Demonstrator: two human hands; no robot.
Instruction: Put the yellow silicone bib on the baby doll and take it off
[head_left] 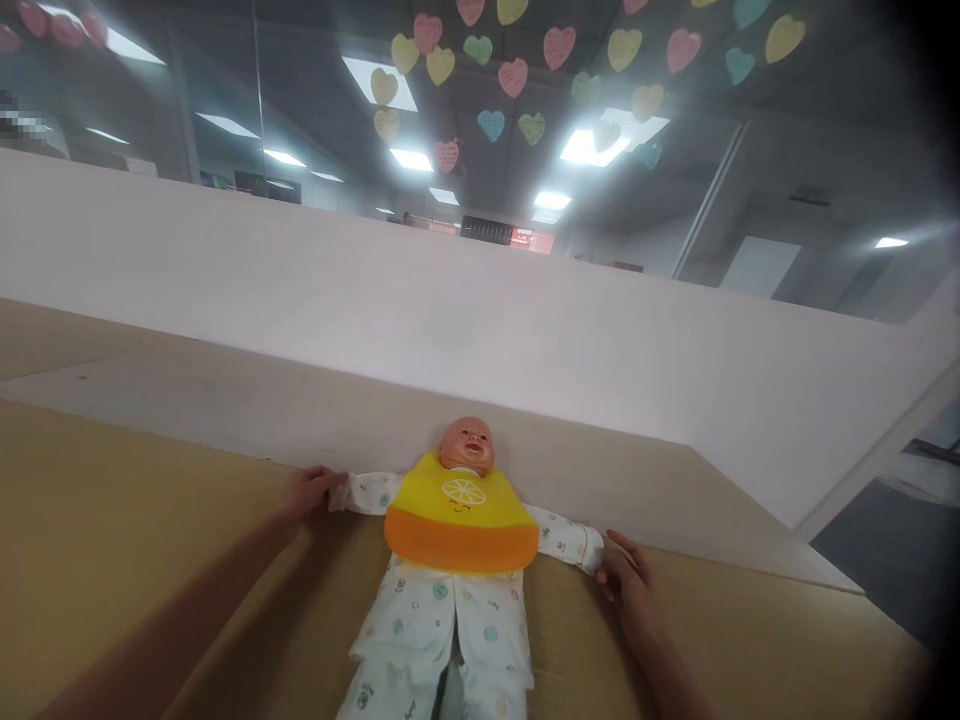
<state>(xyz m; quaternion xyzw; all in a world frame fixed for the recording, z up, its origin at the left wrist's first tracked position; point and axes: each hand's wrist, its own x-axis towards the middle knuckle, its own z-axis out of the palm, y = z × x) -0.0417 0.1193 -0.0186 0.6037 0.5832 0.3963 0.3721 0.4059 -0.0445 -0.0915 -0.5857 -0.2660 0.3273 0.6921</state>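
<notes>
A baby doll lies face up with its arms stretched out sideways. It wears white printed clothes and, over the chest, a yellow bib with an orange lower pocket and a citrus slice print. My left hand has its fingers closed on the cuff of the sleeve on the left of the view. At the other cuff, my right hand pinches the end of the sleeve. The doll's own hands are not visible. Its feet lie beyond the bottom edge.
The doll lies on a tan surface, with a pale board behind its head. A white low wall rises at the back, topped by glass with paper hearts. Beyond the table's right edge is a dark floor.
</notes>
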